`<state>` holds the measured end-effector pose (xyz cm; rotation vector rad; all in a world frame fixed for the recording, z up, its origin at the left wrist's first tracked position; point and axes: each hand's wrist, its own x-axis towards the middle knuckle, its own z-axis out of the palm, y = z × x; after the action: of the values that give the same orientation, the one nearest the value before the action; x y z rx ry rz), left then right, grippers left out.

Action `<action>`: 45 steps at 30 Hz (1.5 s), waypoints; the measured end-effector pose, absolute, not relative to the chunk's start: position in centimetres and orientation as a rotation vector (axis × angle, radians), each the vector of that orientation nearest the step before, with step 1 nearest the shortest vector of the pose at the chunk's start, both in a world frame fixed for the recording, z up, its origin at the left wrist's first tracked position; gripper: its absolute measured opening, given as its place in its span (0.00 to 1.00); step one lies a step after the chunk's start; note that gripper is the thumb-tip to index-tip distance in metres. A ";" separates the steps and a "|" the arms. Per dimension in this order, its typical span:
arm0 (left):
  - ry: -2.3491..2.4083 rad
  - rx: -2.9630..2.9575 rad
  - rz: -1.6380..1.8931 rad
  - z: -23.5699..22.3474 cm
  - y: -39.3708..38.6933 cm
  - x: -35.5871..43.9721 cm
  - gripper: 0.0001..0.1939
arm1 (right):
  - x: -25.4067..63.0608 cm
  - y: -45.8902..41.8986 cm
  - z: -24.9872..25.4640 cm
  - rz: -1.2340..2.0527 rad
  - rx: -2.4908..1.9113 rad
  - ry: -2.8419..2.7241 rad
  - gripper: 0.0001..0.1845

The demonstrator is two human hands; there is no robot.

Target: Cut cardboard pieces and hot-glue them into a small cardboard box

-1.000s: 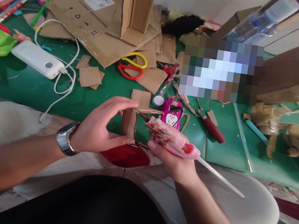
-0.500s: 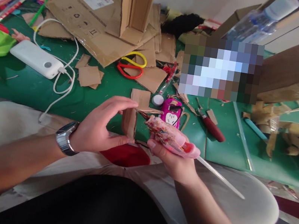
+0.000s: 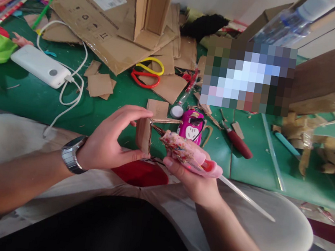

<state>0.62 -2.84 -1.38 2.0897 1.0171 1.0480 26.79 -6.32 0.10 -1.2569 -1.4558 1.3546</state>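
Observation:
Between the thumb and fingertips of my left hand [image 3: 113, 136] is a small folded piece of cardboard [image 3: 143, 136], held upright at the table's front edge. My right hand [image 3: 198, 183] is wrapped round a pink glue gun [image 3: 187, 150], its front crusted with residue. A clear glue stick [image 3: 248, 198] sticks out of the gun's rear. The dark nozzle [image 3: 157, 129] points left at the cardboard's inner corner; whether they touch I cannot tell. Just beyond the gun lies a magenta case [image 3: 191, 125] with a white heart shape.
Yellow-and-red-handled scissors [image 3: 147, 73] and cardboard scraps [image 3: 100, 86] lie behind the hands. A white power bank [image 3: 41, 66] with a cable is at left. To the right are a red-handled tool [image 3: 238, 143], a clear stick [image 3: 273, 153] and a water bottle [image 3: 286, 27].
The glue gun has shifted slightly left and its nozzle now sits a little lower along the cardboard. My left hand and the cardboard have moved very slightly left.

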 end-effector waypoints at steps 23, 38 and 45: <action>0.969 2.190 1.096 -1.6 -2.6 0.7 0.40 | 27.0 -6.5 0.0 1.371 -1.207 -1.438 0.08; 0.967 2.184 1.110 -1.6 -2.6 0.6 0.40 | 26.6 -6.3 0.4 1.376 -1.197 -1.425 0.06; 0.950 2.198 1.103 -1.5 -2.7 0.7 0.38 | 26.8 -6.4 0.1 1.371 -1.196 -1.439 0.07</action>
<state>0.66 -2.72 -1.54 2.1985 0.9500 1.1031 26.83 -6.39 0.08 -1.1965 -1.4387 1.3712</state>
